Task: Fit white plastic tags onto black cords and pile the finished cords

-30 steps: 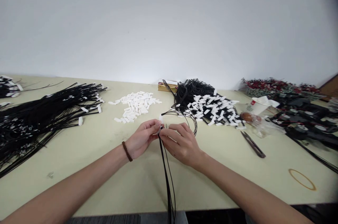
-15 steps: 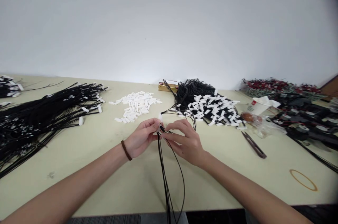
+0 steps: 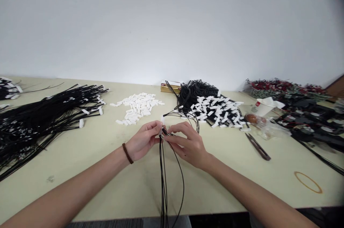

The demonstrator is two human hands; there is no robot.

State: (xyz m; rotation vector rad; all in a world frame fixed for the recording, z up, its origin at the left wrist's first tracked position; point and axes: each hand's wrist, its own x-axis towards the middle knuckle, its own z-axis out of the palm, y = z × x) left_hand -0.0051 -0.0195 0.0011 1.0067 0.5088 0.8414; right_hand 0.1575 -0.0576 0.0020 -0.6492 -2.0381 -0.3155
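Near the middle of the table, my left hand point(image 3: 145, 140) pinches a small white connector point(image 3: 162, 120) between thumb and fingers. Black wires point(image 3: 162, 170) run from it and hang down past the table's front edge. Close beside it on the right, my right hand point(image 3: 189, 144) has its fingers closed on black wires just by the connector. More wires loop from the connector toward the pile at the back. The exact contact between fingertips and wire ends is too small to make out.
Loose white connectors point(image 3: 137, 107) lie behind my hands. Black wire bundles point(image 3: 48, 117) cover the left side. Wires with white connectors point(image 3: 217, 110) are piled at the back right, near a paper cup point(image 3: 262, 108), a plastic bag point(image 3: 268, 130), snips point(image 3: 258, 146) and a rubber band point(image 3: 307, 182).
The hanging wires have swung slightly to the left. Both hands keep nearly the same place and hold.
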